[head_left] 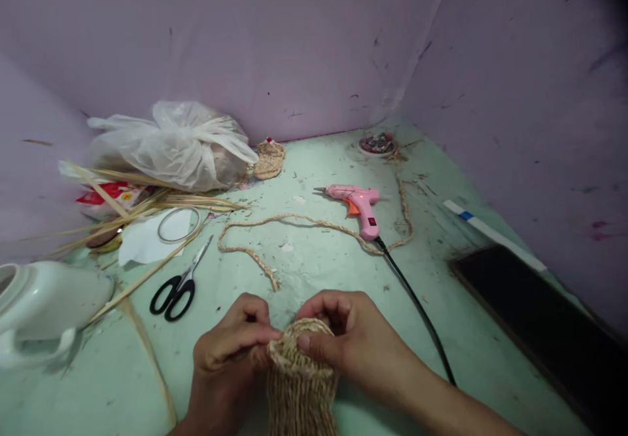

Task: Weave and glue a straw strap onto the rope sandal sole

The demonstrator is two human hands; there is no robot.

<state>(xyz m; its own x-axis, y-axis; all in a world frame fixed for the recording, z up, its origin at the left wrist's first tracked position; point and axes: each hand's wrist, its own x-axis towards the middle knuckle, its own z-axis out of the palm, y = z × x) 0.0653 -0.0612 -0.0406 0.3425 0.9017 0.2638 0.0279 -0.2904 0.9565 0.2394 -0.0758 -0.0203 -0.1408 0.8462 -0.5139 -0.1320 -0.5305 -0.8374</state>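
Note:
A woven straw-rope sleeve [301, 397] with a braided rim stands at the near edge, its lower end cut off by the frame. My left hand [233, 347] pinches the rim at its left side, thumb and index finger pressed together there. On the right, my right hand [350, 338] grips the rim, thumb inside the opening and fingers behind it. Black-handled scissors [179, 289] lie left of my hands. Beyond them a length of braided rope [294, 217] curves across the table. A pink glue gun [360, 203] with a glowing light rests on its side.
A white ceramic jug [53, 298] lies at the left. Behind it are straw strips [157, 203], a tape roll [179, 225] and a tied plastic bag [186, 148]. The black cord [417, 305] runs right of my hands. A dark flat panel [534, 318] sits at right.

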